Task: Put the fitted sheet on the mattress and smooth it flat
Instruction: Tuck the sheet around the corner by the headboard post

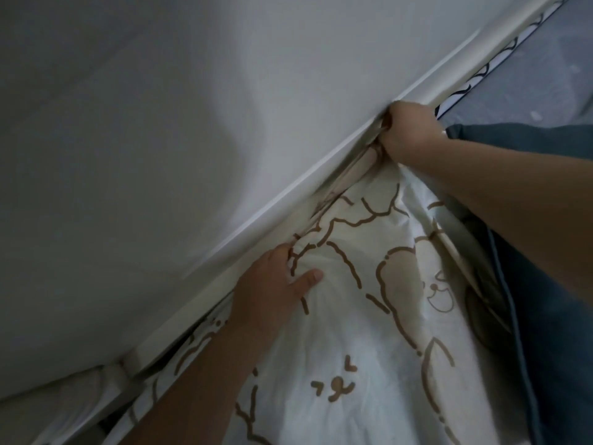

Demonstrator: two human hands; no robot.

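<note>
A cream fitted sheet (pixel 362 316) with brown cartoon animal outlines covers the lower middle of the head view. Its far edge runs along a pale bed rail (pixel 288 194) against the wall. My left hand (pixel 272 293) rests on the sheet by that rail, fingers curled into a bunch of fabric, thumb lying flat. My right hand (pixel 407 130) is further up the rail, closed on the sheet's edge and pressed into the gap between rail and bed. Grey mattress surface (pixel 529 69) shows bare at the upper right. The fingertips of my right hand are hidden.
A plain white wall (pixel 144 123) fills the left and top. A dark teal cushion or duvet (pixel 545 284) lies on the bed at the right, beside my right forearm. A white frame piece (pixel 106 393) sits at the lower left.
</note>
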